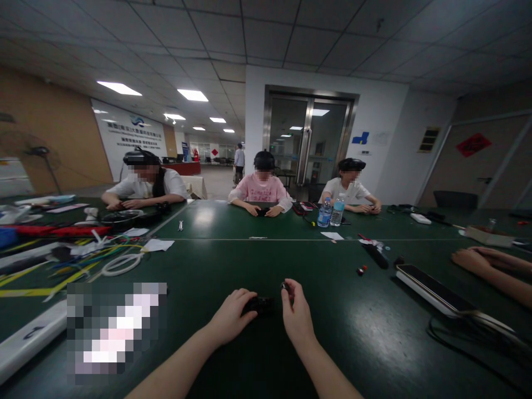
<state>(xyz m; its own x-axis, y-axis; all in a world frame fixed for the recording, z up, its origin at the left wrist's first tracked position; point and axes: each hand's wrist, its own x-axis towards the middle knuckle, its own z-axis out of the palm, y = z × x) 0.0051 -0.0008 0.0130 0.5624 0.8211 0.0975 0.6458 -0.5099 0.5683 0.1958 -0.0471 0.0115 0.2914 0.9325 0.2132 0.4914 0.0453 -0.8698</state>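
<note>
At the green table (233, 263), the left hand (233, 314) grips a black device (262, 305), while the right hand (298, 313) pinches a small part (284, 286) near it, not touching. Both seem handled separately at this step; the next move probably calls for steady, fine control.

Green table (208, 266): under the fingers (246, 295)
White cable (114, 273): left of the fingers
Two bottles (325, 214): beyond the fingers, rightward
</note>
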